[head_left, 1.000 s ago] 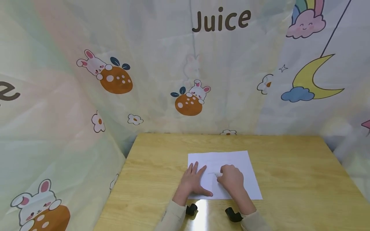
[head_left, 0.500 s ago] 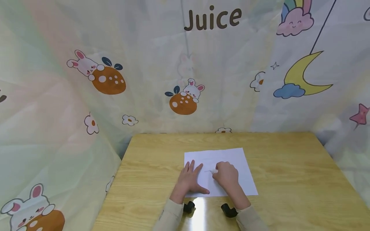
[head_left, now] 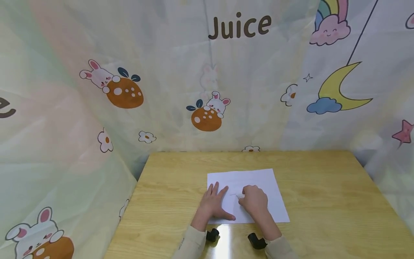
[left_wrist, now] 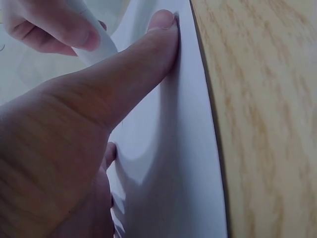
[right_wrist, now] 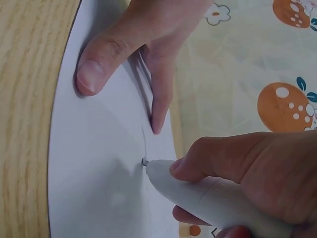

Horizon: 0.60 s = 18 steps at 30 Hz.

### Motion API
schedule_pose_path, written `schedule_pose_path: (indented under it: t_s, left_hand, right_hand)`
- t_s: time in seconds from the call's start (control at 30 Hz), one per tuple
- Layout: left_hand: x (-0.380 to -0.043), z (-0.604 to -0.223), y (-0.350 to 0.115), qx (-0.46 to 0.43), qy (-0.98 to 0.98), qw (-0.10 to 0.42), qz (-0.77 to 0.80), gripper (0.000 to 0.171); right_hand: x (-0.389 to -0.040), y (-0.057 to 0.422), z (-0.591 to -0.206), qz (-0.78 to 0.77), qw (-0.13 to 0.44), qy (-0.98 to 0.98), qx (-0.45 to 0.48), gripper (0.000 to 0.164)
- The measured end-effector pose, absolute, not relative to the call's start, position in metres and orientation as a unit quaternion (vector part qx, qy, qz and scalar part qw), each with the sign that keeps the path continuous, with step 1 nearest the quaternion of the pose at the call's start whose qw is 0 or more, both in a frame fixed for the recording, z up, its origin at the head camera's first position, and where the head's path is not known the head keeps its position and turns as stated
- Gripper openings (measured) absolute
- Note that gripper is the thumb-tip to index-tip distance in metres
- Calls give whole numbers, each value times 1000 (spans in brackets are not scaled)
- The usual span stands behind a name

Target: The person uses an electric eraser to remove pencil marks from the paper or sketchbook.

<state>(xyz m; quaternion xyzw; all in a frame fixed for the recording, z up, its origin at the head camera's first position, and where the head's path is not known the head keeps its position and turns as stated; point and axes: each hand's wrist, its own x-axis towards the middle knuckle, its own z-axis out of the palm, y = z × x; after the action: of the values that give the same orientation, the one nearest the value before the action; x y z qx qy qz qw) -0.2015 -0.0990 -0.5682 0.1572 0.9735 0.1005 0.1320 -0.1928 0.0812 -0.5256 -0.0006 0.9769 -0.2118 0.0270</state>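
A sheet of white paper (head_left: 252, 176) lies on the wooden table. My left hand (head_left: 211, 205) rests spread on its left part, fingers straight and thumb stretched along the near edge. With my right hand (head_left: 256, 200) I grip a thick white pen-shaped tool (right_wrist: 198, 191); its exact kind is unclear. Its small grey tip (right_wrist: 144, 161) touches the paper at the end of a thin faint line (head_left: 233, 194). In the left wrist view, the left thumb (left_wrist: 153, 44) presses on the paper and partly covers the tool (left_wrist: 96, 44).
Black curved pieces (head_left: 257, 241) sit at both wrists, by the beige sleeves (head_left: 192, 241). Bare wooden table (head_left: 323, 194) surrounds the paper. A printed cloth (head_left: 161, 72) with rabbits and flowers hangs behind and at the sides.
The head view has shifted a little. The right hand stays near the line and the white tool shows less in it than half a second ago. The left hand keeps its place on the paper.
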Motion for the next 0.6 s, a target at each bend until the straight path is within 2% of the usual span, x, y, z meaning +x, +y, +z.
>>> schedule_pose_path:
  t_s: [0.3,0.43,0.6]
  left_hand:
    - [-199,-570,-98,161,974,117,106,118]
    - [-202,-568,-98,161,975,114,100,119]
    - [-202,-568,-99,162,973,124,109,118]
  right_hand:
    - [-188,83,-530,-223,16,975,-2,16]
    - [-191,83,-530,-227,-9,974,-9,16]
    - [-191,83,-532,-230,5,973,-6,17]
